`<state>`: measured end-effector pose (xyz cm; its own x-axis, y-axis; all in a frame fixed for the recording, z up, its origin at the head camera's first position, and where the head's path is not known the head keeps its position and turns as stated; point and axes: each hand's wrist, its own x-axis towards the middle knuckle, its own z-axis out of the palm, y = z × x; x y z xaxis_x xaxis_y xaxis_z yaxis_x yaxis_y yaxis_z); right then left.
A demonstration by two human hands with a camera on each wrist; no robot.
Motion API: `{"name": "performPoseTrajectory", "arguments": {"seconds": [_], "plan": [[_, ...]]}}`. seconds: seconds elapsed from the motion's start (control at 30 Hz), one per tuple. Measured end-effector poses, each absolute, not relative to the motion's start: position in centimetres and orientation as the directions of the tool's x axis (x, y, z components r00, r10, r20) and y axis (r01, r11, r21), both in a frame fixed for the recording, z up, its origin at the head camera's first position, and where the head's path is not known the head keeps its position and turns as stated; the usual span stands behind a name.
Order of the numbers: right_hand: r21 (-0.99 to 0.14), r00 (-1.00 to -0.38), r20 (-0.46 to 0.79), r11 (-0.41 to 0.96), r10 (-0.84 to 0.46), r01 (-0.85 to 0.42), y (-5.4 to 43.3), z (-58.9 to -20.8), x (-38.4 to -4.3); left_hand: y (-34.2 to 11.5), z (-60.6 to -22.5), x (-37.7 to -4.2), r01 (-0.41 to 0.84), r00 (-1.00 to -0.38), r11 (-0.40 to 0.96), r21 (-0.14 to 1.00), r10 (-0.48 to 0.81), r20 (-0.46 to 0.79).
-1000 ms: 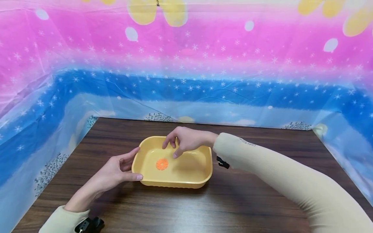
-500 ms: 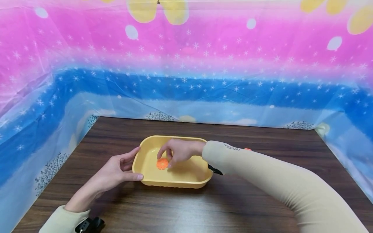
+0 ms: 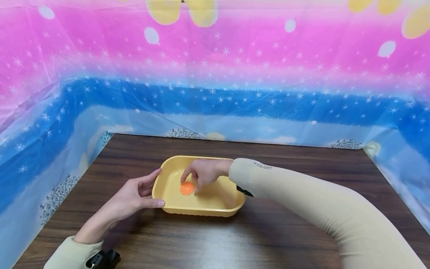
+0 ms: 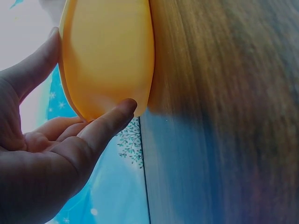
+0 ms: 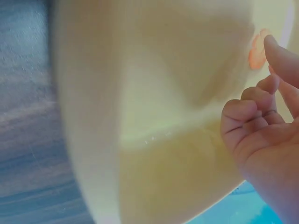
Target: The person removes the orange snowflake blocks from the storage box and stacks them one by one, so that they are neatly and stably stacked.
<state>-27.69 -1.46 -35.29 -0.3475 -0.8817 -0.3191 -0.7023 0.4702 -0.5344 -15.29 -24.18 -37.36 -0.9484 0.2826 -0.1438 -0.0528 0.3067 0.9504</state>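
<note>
A yellow rectangular plastic basin (image 3: 208, 212) with rounded corners stands on the table. On its floor, left of the middle, lies a flat orange flower-shaped piece (image 3: 186, 188) with a scalloped edge. My left hand (image 3: 129, 198) holds the basin's left end, thumb on the near rim and forefinger farther back; the left wrist view shows the fingers against the yellow wall (image 4: 110, 51). Reaching in from the right, my right hand (image 3: 203, 173) pinches the orange piece between thumb and forefinger. Its other fingers are curled in, as the right wrist view shows.
The dark wood-grain table (image 3: 215, 239) reaches back to a pink and blue curtain (image 3: 235, 101) with snowflakes. My right sleeve (image 3: 295, 186) crosses over the basin's right rim. Black wrist straps (image 3: 104, 259) sit on both arms.
My right hand has come down and left from above the basin to the orange piece, then stayed there. A small orange thing, glimpsed behind the right sleeve half a second ago, is hidden now.
</note>
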Motion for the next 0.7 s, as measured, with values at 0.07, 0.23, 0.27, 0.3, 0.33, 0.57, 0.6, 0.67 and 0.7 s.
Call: {"name": "performPoseTrajectory", "arguments": {"seconds": [0.07, 0.23, 0.27, 0.3, 0.33, 0.57, 0.6, 0.67, 0.7], "plan": [[-0.540, -0.341, -0.324, 0.469, -0.882, -0.699, -1.7, -35.3, -27.9, -24.2, -37.4, -15.3, -0.052, -0.948, 0.297, 0.954, 0.285, -0.140], [-0.528, -0.318, -0.314, 0.443, -0.894, -0.724, -2.3, -35.4, -28.3, -24.2, -37.3, -15.3, -0.044, -0.947, 0.281, 0.959, 0.294, -0.129], [-0.524, -0.319, -0.312, 0.442, -0.895, -0.728, -2.4, -35.5, -28.4, -24.2, -37.4, -15.3, -0.043, -0.947, 0.278, 0.960, 0.295, -0.128], [-0.520, -0.320, -0.309, 0.441, -0.896, -0.731, -2.5, -35.5, -28.4, -24.2, -37.4, -15.3, -0.041, -0.947, 0.278, 0.960, 0.295, -0.126], [-0.515, -0.325, -0.306, 0.443, -0.895, -0.734, -2.6, -35.5, -28.4, -24.2, -37.4, -15.3, -0.040, -0.947, 0.276, 0.960, 0.296, -0.124], [-0.493, -0.367, -0.316, 0.482, -0.875, -0.724, -2.9, -35.9, -28.4, -24.2, -37.4, -15.3, -0.043, -0.949, 0.277, 0.960, 0.289, -0.125], [-0.491, -0.370, -0.316, 0.484, -0.874, -0.724, -3.0, -35.9, -28.4, -24.2, -37.4, -15.2, -0.043, -0.949, 0.280, 0.959, 0.287, -0.126], [-0.488, -0.372, -0.319, 0.488, -0.872, -0.724, -3.1, -36.0, -28.4, -24.2, -37.4, -15.2, -0.043, -0.949, 0.280, 0.959, 0.288, -0.126], [-0.487, -0.370, -0.320, 0.486, -0.872, -0.726, -3.2, -36.1, -28.4, -24.3, -37.4, -15.2, -0.042, -0.949, 0.280, 0.959, 0.288, -0.126]]}}
